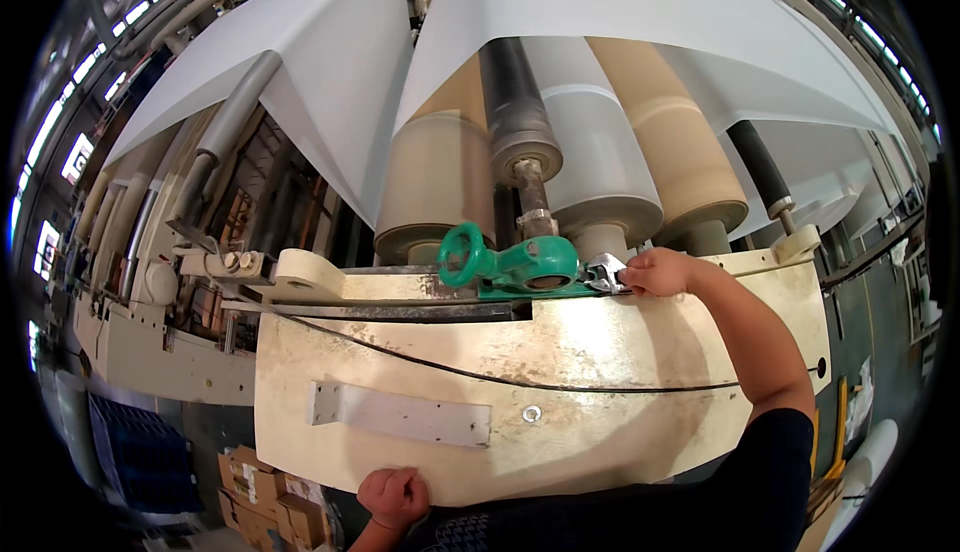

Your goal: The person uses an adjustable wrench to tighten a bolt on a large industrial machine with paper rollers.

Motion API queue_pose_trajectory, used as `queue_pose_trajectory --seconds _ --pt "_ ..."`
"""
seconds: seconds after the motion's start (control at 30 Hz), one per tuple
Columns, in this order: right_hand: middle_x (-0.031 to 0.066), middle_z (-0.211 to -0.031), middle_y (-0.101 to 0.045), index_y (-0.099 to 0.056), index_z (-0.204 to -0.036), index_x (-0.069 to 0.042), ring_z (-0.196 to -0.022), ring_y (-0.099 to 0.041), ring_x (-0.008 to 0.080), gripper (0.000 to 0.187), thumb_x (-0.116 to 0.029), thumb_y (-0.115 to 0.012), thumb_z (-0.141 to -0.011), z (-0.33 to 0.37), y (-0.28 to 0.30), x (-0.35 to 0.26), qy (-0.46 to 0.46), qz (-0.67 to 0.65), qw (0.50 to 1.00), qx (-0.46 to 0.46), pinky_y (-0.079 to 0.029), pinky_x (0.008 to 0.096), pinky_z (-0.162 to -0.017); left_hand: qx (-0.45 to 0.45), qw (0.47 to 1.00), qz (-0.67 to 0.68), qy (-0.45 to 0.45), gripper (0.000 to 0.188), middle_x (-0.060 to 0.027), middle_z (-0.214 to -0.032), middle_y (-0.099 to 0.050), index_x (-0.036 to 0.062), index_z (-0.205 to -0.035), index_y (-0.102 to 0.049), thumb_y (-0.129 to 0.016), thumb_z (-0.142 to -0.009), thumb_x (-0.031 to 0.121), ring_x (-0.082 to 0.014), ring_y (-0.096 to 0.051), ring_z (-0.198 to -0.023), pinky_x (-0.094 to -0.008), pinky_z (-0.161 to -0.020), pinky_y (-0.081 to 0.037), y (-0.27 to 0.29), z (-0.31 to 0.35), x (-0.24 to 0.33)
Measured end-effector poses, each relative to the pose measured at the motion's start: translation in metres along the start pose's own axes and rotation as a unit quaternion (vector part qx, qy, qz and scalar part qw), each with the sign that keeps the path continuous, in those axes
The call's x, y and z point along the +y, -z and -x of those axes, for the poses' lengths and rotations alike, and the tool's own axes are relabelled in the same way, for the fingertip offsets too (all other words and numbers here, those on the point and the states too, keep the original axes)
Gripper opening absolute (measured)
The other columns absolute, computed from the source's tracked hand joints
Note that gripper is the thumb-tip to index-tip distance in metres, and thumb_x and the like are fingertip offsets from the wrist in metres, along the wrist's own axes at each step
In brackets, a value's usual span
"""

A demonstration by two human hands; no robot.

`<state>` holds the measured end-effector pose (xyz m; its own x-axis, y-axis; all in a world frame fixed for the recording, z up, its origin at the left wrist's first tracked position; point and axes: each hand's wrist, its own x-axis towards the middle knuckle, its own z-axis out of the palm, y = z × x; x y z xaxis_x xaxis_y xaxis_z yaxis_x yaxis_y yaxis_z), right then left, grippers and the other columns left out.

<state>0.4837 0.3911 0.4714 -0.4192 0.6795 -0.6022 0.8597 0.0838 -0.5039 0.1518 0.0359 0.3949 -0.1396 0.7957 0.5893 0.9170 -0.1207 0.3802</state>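
Head view: right hand clamped on a silver wrench, green housing just left of it; left hand curled closed. I'd seat the wrench squarely, pull steadily.

Bright windows stand well to the left of the left hand. Strips of light run high beyond the right hand, and grey floor shows to its right. Just left of the left hand are cardboard boxes.
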Motion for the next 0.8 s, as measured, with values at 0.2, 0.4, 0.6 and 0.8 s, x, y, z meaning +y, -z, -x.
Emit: queue_pose_trajectory --seconds 0.2,0.4,0.6,0.8 --pt "0.0052 -0.058 -0.055 -0.06 -0.066 -0.004 -0.054 -0.051 0.0167 0.04 -0.038 -0.055 -0.086 -0.021 0.024 -0.018 0.006 0.021 0.998 -0.066 -0.041 0.0311 -0.054 -0.036 0.999 -0.012 0.012 0.012 -0.0048 -0.056 -0.051 0.0097 -0.071 -0.06 -0.059 -0.061 0.003 -0.0247 -0.05 -0.045 -0.0329 -0.043 -0.041 0.005 -0.003 0.005" --pt "0.0052 -0.064 -0.062 -0.065 -0.07 -0.003 -0.048 -0.049 0.0125 0.032 -0.032 -0.064 -0.082 -0.062 0.039 -0.019 -0.032 0.03 0.986 -0.16 -0.039 0.0287 -0.046 -0.044 0.999 -0.02 0.015 0.011 -0.0061 -0.055 -0.049 0.0097 -0.071 -0.06 -0.059 -0.062 0.003 -0.0256 -0.048 -0.044 -0.034 -0.041 -0.04 0.002 0.0 0.004" --pt "0.0031 -0.055 -0.051 -0.062 -0.067 -0.004 -0.046 -0.044 0.0128 0.044 -0.044 -0.058 -0.085 -0.04 0.018 -0.008 -0.026 -0.052 0.988 -0.146 -0.037 0.0284 -0.045 -0.052 0.998 -0.036 0.021 0.01 -0.0062 -0.054 -0.048 0.01 -0.07 -0.059 -0.059 -0.063 0.003 -0.026 -0.048 -0.044 -0.0351 -0.04 -0.039 0.001 0.008 -0.001" --pt "0.0021 -0.053 -0.046 -0.051 -0.067 -0.006 -0.044 -0.041 0.0125 0.045 -0.041 -0.042 -0.095 0.006 -0.044 0.0 -0.068 -0.347 0.929 -0.106 -0.036 0.0275 -0.042 -0.132 0.99 -0.048 0.022 0.008 -0.0056 -0.054 -0.05 0.0099 -0.069 -0.058 -0.059 -0.064 0.004 -0.0263 -0.05 -0.045 -0.0356 -0.041 -0.039 0.007 0.012 -0.003"
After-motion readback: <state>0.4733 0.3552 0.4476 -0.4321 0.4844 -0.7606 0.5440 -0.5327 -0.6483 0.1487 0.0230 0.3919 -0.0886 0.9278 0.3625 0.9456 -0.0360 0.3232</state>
